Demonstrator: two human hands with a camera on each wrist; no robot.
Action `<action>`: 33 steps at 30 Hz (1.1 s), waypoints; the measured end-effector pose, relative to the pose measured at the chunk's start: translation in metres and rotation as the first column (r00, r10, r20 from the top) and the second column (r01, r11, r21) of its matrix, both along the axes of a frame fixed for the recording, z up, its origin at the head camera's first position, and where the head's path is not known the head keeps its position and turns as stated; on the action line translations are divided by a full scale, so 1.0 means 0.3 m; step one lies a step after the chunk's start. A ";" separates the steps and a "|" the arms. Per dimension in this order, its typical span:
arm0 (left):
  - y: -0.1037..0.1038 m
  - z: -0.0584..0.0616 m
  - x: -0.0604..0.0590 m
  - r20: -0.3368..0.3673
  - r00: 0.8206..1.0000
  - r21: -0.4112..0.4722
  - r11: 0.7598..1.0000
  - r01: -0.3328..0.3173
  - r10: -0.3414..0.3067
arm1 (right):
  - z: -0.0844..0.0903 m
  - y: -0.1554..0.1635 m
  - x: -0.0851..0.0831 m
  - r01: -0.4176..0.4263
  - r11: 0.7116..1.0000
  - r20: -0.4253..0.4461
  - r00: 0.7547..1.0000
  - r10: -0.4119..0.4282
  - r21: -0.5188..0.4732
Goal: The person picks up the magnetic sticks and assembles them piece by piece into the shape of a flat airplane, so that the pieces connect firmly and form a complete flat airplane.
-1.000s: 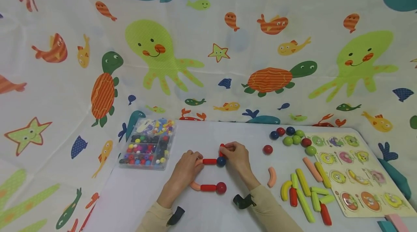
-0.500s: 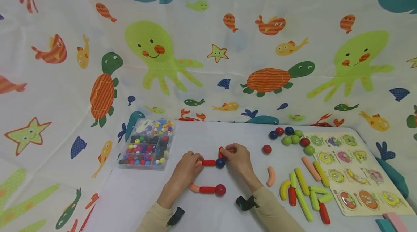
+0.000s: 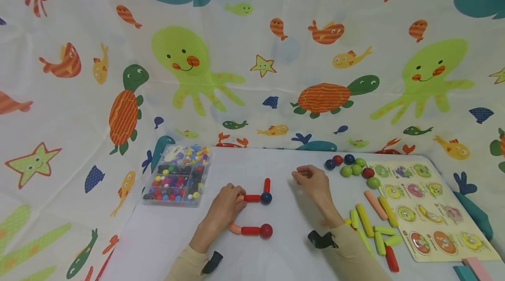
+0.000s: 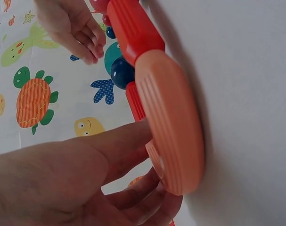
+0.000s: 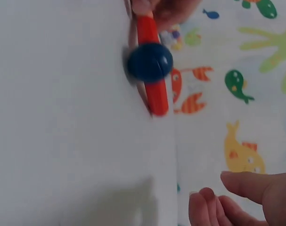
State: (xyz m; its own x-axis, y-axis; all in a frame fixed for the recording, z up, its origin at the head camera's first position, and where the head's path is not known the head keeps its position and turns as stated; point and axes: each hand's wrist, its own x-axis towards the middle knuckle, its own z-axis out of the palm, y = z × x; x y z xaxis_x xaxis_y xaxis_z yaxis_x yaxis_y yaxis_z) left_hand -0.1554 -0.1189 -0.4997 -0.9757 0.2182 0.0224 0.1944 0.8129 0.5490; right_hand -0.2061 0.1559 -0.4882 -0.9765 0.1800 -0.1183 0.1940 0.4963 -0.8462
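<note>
On the table my left hand (image 3: 222,206) pinches a peach curved stick (image 4: 154,157) joined to a red stick (image 3: 252,198), which meets a dark blue ball (image 3: 266,198). From that ball a short red rod (image 3: 267,185) points away toward the back. A second peach curved stick (image 4: 171,127) leads to another red stick (image 3: 250,230) ending in a dark red ball (image 3: 266,230); part of this chain is hidden under the left hand. My right hand (image 3: 314,183) hovers to the right, fingers loosely bent, holding nothing.
A divided clear box of beads (image 3: 175,173) stands at the left. Several green, red and blue balls (image 3: 357,169) lie at the back right. Yellow, green and red sticks (image 3: 364,221) lie before a wooden fruit board (image 3: 442,211). Teal and pink blocks (image 3: 463,273) sit bottom right.
My right hand has let go of the red rod at the blue ball and moved right, now covering the loose red ball. The left hand keeps its grip in place.
</note>
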 end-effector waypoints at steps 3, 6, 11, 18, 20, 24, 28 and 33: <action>-0.001 -0.001 -0.001 0.016 1.000 0.008 1.000 0.003 -0.003 | 0.014 0.075 0.000 0.002 1.000 0.001 1.000 -0.002 0.029; -0.003 -0.002 -0.002 0.031 0.999 0.021 1.000 0.008 -0.009 | 0.024 0.143 0.005 -0.002 0.998 0.004 1.000 0.002 0.069; -0.010 0.002 -0.007 0.042 0.999 0.045 0.999 0.019 -0.021 | 0.030 0.230 0.017 -0.016 0.989 0.023 1.000 0.013 0.147; -0.016 0.004 -0.020 0.055 0.998 0.082 0.996 0.029 -0.034 | 0.005 0.289 0.030 -0.084 0.985 0.102 0.992 0.070 0.148; -0.015 0.003 -0.023 0.065 0.997 0.095 0.995 0.033 -0.039 | -0.001 0.290 0.032 -0.095 0.985 0.116 0.990 0.079 0.146; -0.011 0.002 -0.032 0.085 0.995 0.118 0.992 0.045 -0.056 | -0.011 0.289 0.031 -0.102 0.982 0.127 0.988 0.082 0.162; -0.006 0.002 -0.039 0.094 0.993 0.126 0.990 0.055 -0.067 | -0.018 0.288 0.029 -0.098 0.976 0.118 0.990 0.076 0.193; -0.002 0.006 -0.041 0.105 0.991 0.138 0.988 0.068 -0.082 | -0.021 0.286 0.025 -0.100 0.971 0.106 0.991 0.079 0.215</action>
